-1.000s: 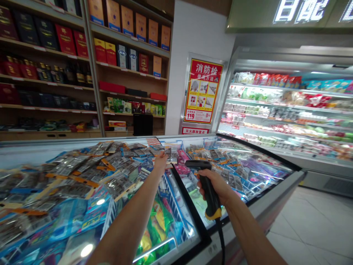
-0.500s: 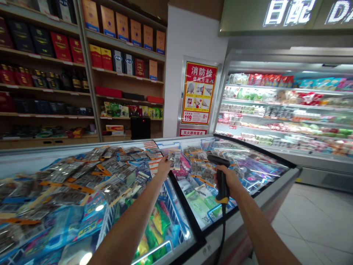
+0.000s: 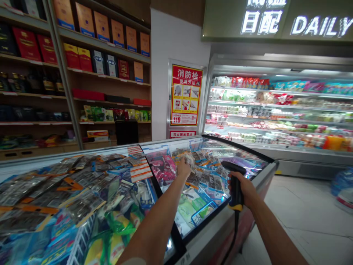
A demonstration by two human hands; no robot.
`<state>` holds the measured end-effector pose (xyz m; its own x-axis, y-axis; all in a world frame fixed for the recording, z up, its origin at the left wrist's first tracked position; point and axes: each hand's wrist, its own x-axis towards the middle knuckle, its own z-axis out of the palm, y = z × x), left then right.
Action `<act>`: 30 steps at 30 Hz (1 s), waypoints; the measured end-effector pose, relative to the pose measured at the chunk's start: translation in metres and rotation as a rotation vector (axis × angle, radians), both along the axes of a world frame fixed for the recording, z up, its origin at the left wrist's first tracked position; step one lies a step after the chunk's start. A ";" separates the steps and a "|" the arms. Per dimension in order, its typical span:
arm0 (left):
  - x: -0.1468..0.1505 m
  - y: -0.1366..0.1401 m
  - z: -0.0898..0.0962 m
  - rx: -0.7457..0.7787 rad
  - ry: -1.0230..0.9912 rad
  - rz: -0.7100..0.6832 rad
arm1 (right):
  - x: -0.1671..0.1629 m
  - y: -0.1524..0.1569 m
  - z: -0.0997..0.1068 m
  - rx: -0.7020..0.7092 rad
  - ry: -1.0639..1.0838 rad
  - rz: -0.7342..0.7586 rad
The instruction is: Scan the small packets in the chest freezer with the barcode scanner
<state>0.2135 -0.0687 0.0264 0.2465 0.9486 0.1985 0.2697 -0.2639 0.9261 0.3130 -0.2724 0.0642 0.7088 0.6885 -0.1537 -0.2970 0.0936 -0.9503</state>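
My right hand [image 3: 245,187] is wrapped round the grip of a black and yellow barcode scanner [image 3: 235,189]; its cable hangs down past the freezer edge. My left hand [image 3: 183,168] reaches out over the chest freezer's glass lid, fingers closed on a small clear plastic packet [image 3: 189,159]; the fingertips are partly hidden. Right beside it lies a spread of similar flat packets [image 3: 212,180] with orange and blue strips. A larger heap of such packets [image 3: 38,184] covers the left part of the freezer. Pink bags [image 3: 164,167] show through the glass.
The chest freezer's black frame [image 3: 176,241] runs between the glass panels. Green and yellow bags [image 3: 121,222] lie in a white wire basket [image 3: 81,235]. Behind stand shelves of boxes [image 3: 117,33], a red fire-hydrant notice [image 3: 186,95] and a lit chilled display [image 3: 275,110].
My left hand has moved right with the packet, from beside the frame to over the packets on the right glass. The scanner stays in my right hand. The view has turned right.
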 end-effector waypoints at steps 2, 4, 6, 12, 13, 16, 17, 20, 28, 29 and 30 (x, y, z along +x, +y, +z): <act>0.007 -0.006 0.003 0.012 0.048 0.004 | 0.008 -0.005 -0.002 -0.007 0.005 -0.035; 0.009 -0.012 0.006 0.051 0.060 0.003 | 0.014 -0.008 -0.004 -0.019 0.009 -0.065; 0.008 -0.017 0.008 0.108 0.057 0.002 | 0.018 -0.011 -0.006 -0.027 0.014 -0.085; -0.027 -0.018 0.011 0.273 0.040 0.013 | 0.005 -0.010 -0.008 -0.048 0.014 -0.083; -0.039 -0.016 0.011 0.294 0.062 0.023 | 0.000 -0.008 -0.007 -0.050 0.016 -0.071; -0.085 -0.006 0.009 0.321 0.181 0.102 | -0.015 0.001 -0.004 -0.054 0.025 -0.016; -0.104 -0.003 0.008 0.326 0.237 0.138 | -0.021 0.005 -0.003 -0.051 0.027 0.010; -0.164 0.004 0.006 0.370 0.423 0.253 | -0.040 0.019 -0.001 -0.029 0.023 0.089; -0.317 0.003 0.017 0.434 0.878 0.744 | -0.075 0.035 0.005 0.004 0.015 0.209; -0.340 0.004 0.019 0.424 0.896 0.816 | -0.075 0.034 0.005 0.009 0.014 0.214; -0.365 0.004 0.021 0.397 0.898 0.889 | -0.074 0.033 0.005 0.013 0.012 0.216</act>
<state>-0.1517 -0.0647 0.0472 -0.2346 0.7700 0.5934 0.9650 0.1109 0.2376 0.2390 -0.2390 0.0695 0.5429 0.8261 -0.1509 -0.3226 0.0392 -0.9457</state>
